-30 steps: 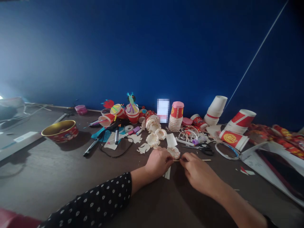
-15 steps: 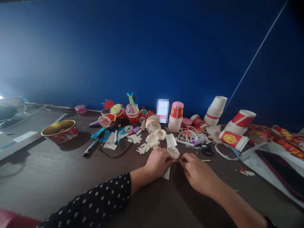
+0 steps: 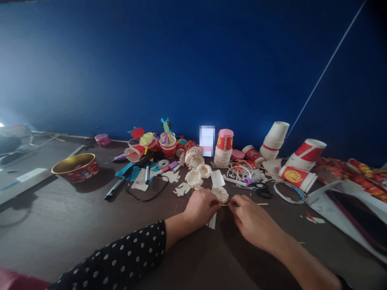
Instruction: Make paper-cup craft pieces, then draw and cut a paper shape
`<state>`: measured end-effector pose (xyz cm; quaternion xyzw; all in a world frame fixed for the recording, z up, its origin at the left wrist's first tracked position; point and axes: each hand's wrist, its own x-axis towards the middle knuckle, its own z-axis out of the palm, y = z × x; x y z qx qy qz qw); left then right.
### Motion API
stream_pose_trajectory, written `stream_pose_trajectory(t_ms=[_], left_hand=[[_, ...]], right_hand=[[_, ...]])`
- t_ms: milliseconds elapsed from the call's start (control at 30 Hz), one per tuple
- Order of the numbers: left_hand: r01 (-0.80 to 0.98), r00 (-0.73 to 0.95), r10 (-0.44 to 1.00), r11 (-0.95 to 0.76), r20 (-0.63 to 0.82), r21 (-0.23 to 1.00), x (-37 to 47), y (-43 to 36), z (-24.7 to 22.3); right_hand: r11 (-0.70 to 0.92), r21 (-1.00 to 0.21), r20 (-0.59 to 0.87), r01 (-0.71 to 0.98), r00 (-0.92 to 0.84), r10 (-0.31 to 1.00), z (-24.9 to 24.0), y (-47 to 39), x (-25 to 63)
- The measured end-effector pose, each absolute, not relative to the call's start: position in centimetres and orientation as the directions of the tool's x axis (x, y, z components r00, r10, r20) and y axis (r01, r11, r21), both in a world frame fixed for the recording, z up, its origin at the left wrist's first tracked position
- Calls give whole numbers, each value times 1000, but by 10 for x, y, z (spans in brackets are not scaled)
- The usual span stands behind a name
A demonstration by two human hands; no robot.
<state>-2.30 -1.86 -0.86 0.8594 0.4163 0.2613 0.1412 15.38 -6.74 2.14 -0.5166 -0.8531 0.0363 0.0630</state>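
Observation:
Between my hands a small cream-coloured woven paper piece [image 3: 222,195] with reddish marks sits low on the dark table. A broad white paper flap [image 3: 217,178] stands up at its far side, and narrow paper strips [image 3: 213,221] stick out towards me. My left hand [image 3: 201,208] is closed, thumb and fingers pinching the near left edge of the piece. On the other side my right hand [image 3: 249,217] is closed too, its fingertips pinched at the near right edge. A thin pale strip [image 3: 262,204] pokes out beyond the right hand; whether those fingers grip it is hidden.
Cream woven paper pieces [image 3: 193,177] lie just beyond. Black scissors [image 3: 263,191] and a tape ring [image 3: 289,192] are to the right, near stacked paper cups [image 3: 223,148]. Leftward are markers [image 3: 147,173], a black cable [image 3: 161,192] and a gold-lined bowl [image 3: 75,169].
The view has shifted very slightly. Both hands stay pinched at the woven paper piece, with no clear movement.

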Motion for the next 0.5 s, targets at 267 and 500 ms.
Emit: stream_pose_trajectory(t_ms=[267,500], left_hand=[[656,513,789,-614,338,438,-22,-19,-10],[668,489,808,-589,329,454,-21,-20,-8]], right_hand=[[449,-164,57,879,-446,893,25,-65,155],[395,-238,132,887,-374,918,18,-53,158]])
